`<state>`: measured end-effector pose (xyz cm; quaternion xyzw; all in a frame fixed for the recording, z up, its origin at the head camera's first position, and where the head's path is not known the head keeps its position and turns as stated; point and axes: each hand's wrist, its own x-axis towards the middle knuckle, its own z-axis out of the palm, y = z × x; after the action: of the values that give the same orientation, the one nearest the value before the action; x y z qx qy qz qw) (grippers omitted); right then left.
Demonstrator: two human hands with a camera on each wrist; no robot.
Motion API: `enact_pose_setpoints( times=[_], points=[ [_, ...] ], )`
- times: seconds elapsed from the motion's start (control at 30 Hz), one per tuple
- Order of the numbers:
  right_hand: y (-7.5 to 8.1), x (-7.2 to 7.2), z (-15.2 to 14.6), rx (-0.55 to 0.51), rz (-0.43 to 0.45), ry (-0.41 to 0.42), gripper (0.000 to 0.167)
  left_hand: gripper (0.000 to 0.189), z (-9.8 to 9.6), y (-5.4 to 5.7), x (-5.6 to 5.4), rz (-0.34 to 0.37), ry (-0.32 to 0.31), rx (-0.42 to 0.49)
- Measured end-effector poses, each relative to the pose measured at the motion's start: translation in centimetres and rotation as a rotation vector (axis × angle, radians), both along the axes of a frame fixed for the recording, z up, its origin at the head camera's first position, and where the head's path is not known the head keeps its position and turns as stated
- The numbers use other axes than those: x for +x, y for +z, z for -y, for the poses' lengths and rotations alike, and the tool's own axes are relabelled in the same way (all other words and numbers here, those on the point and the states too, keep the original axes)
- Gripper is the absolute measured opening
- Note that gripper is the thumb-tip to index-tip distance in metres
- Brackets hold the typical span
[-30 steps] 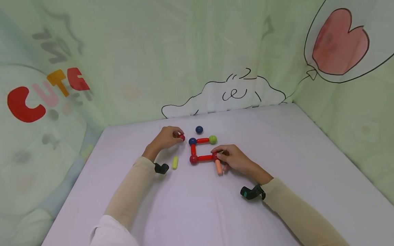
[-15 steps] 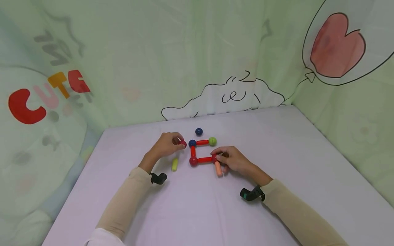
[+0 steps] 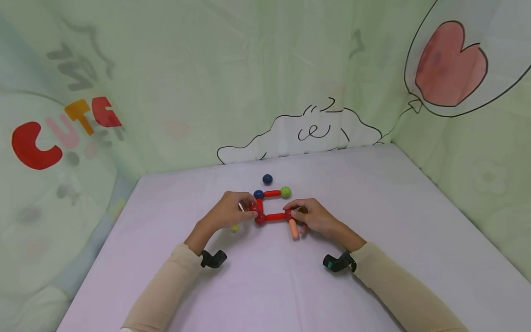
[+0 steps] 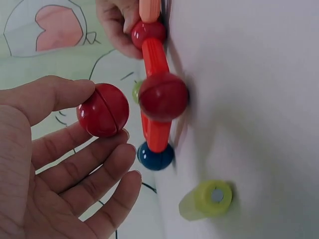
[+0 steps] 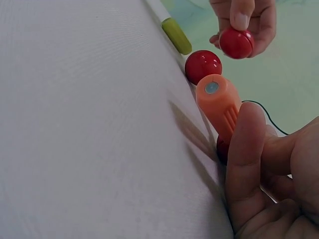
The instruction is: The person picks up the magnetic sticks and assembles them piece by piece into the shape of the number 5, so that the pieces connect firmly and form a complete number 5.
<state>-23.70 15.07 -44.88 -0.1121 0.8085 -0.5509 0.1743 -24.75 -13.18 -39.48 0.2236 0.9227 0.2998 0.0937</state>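
Observation:
My left hand (image 3: 227, 211) pinches a loose red ball (image 4: 103, 110) between thumb and fingers, above and just left of the lower-left red ball (image 4: 163, 97) of a magnetic ball-and-stick figure. Red sticks (image 3: 275, 216) link that corner to a blue ball (image 3: 258, 194) behind and to another red ball (image 4: 148, 34) on the right. From the blue ball a further red stick runs to a green ball (image 3: 286, 192). My right hand (image 3: 317, 216) holds the right red ball with thumb and fingers. An orange stick (image 3: 293, 229) is joined to that ball, pointing toward the table's front.
Behind the figure lies a loose dark blue ball (image 3: 267, 179). A yellow-green stick (image 4: 206, 200) lies left of the figure, partly hidden by the left hand in the head view. Printed curtains (image 3: 186, 92) border the pale tabletop (image 3: 265, 286).
My left hand has moved right and nearer the table's front with its red ball, from beside the blue ball to close by the lower-left red ball. The right hand keeps its hold.

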Motion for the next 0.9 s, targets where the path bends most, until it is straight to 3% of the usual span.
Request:
enact_pose_setpoints(
  times=[0.27, 0.57, 0.9],
  points=[
    [0.2, 0.0, 0.2, 0.01, -0.012, 0.0, 0.03, 0.018, -0.8, -0.4, 1.9, 0.013, -0.102, 0.051],
    [0.4, 0.2, 0.2, -0.013, 0.011, -0.005, 0.03, 0.024, -1.9, -1.5, 3.2, 0.109, -0.208, 0.037],
    [0.3, 0.2, 0.0, -0.033, 0.015, 0.021, 0.031, 0.02, -3.5, -2.6, 3.6, 0.098, -0.301, 0.082]
  ],
)
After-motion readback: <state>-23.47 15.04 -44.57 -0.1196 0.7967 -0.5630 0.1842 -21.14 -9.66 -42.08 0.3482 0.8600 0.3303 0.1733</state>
